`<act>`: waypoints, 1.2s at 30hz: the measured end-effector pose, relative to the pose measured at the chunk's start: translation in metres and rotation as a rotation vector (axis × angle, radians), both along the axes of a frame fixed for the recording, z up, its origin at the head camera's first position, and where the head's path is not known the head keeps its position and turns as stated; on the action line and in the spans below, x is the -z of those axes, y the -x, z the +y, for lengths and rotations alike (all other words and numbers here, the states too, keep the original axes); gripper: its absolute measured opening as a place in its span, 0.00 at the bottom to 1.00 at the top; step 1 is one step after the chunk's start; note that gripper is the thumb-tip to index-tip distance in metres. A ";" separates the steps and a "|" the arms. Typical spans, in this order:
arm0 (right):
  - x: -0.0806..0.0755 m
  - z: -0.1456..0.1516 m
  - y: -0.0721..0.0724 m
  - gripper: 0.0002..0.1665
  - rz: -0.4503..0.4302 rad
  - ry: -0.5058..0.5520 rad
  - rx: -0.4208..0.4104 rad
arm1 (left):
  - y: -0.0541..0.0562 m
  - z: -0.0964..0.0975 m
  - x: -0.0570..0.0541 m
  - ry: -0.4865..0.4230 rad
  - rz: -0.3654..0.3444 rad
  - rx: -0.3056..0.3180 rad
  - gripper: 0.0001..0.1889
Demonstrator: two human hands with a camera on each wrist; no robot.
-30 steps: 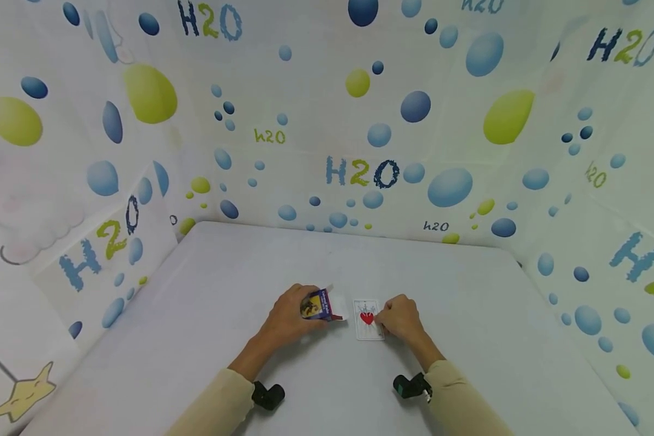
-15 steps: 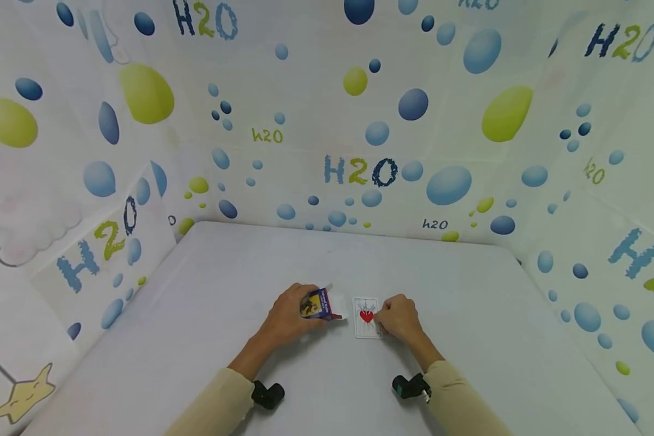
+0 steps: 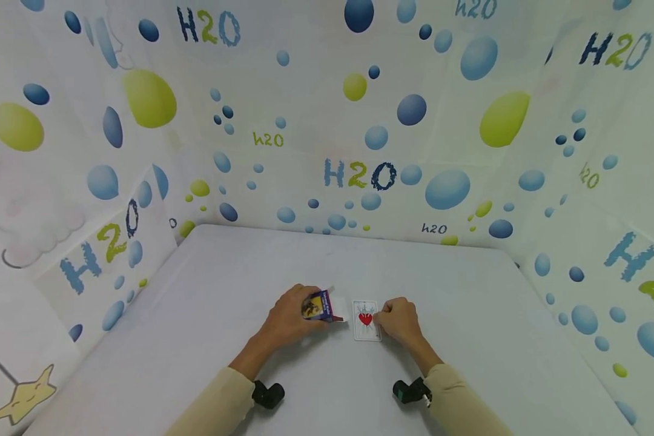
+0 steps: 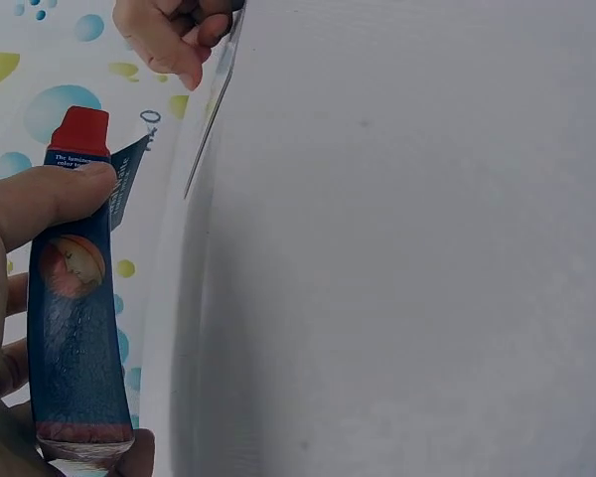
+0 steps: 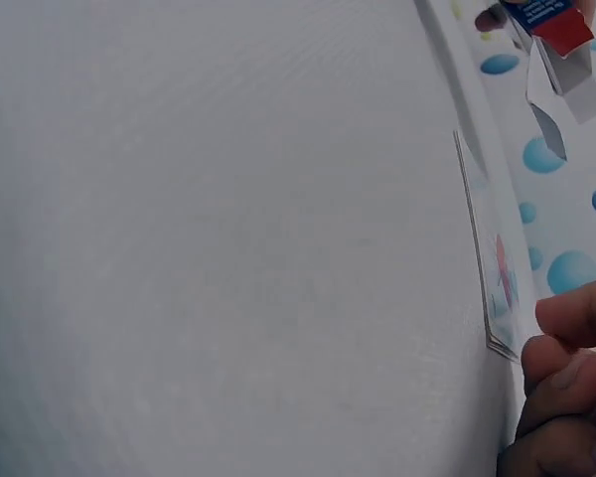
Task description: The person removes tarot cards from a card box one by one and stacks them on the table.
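My left hand [image 3: 290, 316] grips a small blue card box [image 3: 317, 306] with a picture on its front. The box tilts toward the right, its white end flaps open and a red edge showing. In the left wrist view, the thumb presses the side of the box [image 4: 76, 348] below its red end. A tarot card [image 3: 362, 330] with a red heart lies face up just right of the box, apart from it. My right hand [image 3: 402, 319] has curled fingers and pinches the card's right edge. The right wrist view shows more than one edge at the card's corner [image 5: 497, 343].
A white table [image 3: 240, 260] spreads around both hands. Behind it and at both sides rise white curtains [image 3: 305, 79] printed with blue and green drops. A small black camera [image 3: 269, 395] sits at the left wrist, another camera [image 3: 409, 390] at the right.
Both hands, the box and the card keep nearly the same places. The head view shifts slightly.
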State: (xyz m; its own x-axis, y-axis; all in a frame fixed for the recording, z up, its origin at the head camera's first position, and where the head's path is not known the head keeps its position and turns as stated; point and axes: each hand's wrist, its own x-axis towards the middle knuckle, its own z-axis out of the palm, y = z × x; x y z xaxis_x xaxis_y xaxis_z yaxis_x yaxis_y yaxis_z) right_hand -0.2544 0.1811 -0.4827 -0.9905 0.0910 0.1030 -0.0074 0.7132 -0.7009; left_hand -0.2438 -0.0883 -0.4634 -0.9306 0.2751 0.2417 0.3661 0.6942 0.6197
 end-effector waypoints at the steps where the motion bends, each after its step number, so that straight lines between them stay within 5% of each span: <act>1: 0.000 -0.001 0.000 0.16 0.016 0.001 0.012 | 0.000 0.000 -0.001 0.005 -0.001 0.000 0.40; 9: -0.004 -0.015 -0.003 0.16 0.238 0.097 0.054 | 0.000 0.006 -0.009 0.060 0.012 0.006 0.39; 14: -0.016 -0.027 -0.008 0.14 0.334 0.232 -0.052 | -0.003 0.009 -0.012 0.067 0.036 0.037 0.38; 21: -0.025 -0.043 -0.017 0.13 0.286 0.299 -0.201 | -0.005 0.012 -0.013 0.050 0.081 0.100 0.37; 36: -0.024 -0.058 -0.016 0.09 0.220 0.268 -0.178 | -0.011 0.019 -0.015 0.016 0.143 0.145 0.36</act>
State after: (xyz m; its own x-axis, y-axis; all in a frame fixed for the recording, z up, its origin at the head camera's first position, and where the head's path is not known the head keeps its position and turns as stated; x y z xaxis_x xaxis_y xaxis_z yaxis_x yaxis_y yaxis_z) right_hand -0.2388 0.1231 -0.4588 -0.9500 -0.0283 0.3110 -0.2859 0.4793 -0.8298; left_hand -0.2326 -0.0689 -0.4488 -0.8376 0.4083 0.3629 0.5461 0.6371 0.5439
